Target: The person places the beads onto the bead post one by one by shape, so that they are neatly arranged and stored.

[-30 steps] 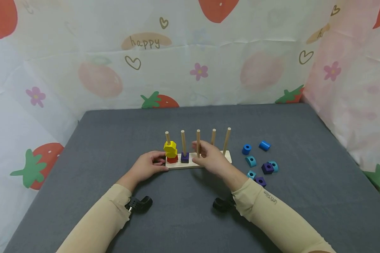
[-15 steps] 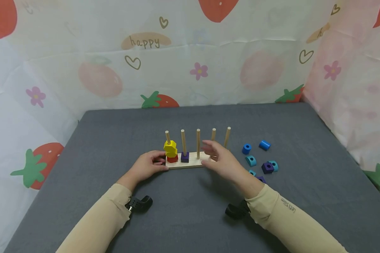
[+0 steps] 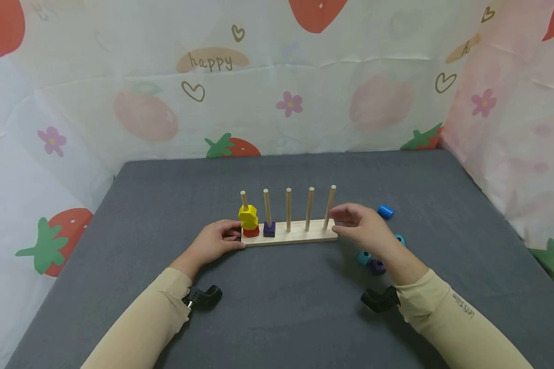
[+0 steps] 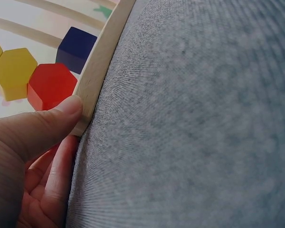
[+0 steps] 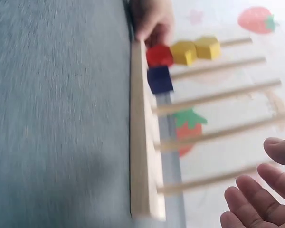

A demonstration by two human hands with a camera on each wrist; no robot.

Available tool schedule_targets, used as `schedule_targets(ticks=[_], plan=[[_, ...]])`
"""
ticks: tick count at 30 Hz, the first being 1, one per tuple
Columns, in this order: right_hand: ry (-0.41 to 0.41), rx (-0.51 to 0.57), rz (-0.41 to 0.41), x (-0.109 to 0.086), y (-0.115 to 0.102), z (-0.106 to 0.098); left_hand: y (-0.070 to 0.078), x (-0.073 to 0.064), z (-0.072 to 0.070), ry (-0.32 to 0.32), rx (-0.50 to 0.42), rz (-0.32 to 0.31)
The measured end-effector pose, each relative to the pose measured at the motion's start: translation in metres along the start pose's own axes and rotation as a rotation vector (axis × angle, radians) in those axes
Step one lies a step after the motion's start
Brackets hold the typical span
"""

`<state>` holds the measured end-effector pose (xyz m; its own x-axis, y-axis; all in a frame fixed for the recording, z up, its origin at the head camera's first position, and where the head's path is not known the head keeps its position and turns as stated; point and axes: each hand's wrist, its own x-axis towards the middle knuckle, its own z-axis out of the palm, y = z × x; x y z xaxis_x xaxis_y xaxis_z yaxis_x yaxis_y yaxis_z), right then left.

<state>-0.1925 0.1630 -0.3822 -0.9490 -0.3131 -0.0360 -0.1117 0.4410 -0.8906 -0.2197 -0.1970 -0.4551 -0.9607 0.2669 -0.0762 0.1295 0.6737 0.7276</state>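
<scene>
Peg board sits flat on the grey worktop, its five pegs upright. On the board's leftmost peg, two yellow blocks rest above a red block; a purple block is at the base of the next. The middle peg, the fourth and the fifth peg are bare. These pieces have not shifted over the last second.

What has changed is the right hand: it was at the middle peg and has moved along to the board's right end, beside the fifth peg — touching it or not, I cannot tell. Its grip is wide, with nothing held. The left hand has stayed put, its grip pinching the board's left end.

Right of the board lie a blue cylinder, a teal block and a second purple block; the hand covers some others. My reading: stacking is only partly done, and the right hand is free on the loose pieces' side — while the left steadies the board.
</scene>
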Motion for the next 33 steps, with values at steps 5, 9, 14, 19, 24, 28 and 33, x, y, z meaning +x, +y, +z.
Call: schedule_targets(ticks=[5,9,14,19,24,28,33], plan=[[0.047,-0.033,0.028,-0.01,0.008,-0.025,0.0,0.0,0.0,-0.002,-0.002,-0.002],[0.07,-0.057,0.038,-0.018,0.016,-0.044,0.0,0.0,0.0,-0.002,-0.003,-0.008],[0.085,-0.088,0.032,-0.027,0.032,-0.063,-0.001,0.0,0.0,0.002,0.001,-0.013],[0.069,-0.104,0.024,-0.031,0.055,-0.075,-0.001,-0.001,0.0,0.002,0.003,-0.021],[0.026,-0.122,0.026,-0.034,0.072,-0.083,0.0,-0.001,0.0,0.002,0.007,-0.015],[-0.029,-0.126,0.035,-0.035,0.077,-0.088,0.0,0.0,0.0,0.002,0.012,-0.007],[-0.082,-0.164,0.05,-0.034,0.083,-0.093,0.002,0.0,0.0,0.0,0.009,-0.015]])
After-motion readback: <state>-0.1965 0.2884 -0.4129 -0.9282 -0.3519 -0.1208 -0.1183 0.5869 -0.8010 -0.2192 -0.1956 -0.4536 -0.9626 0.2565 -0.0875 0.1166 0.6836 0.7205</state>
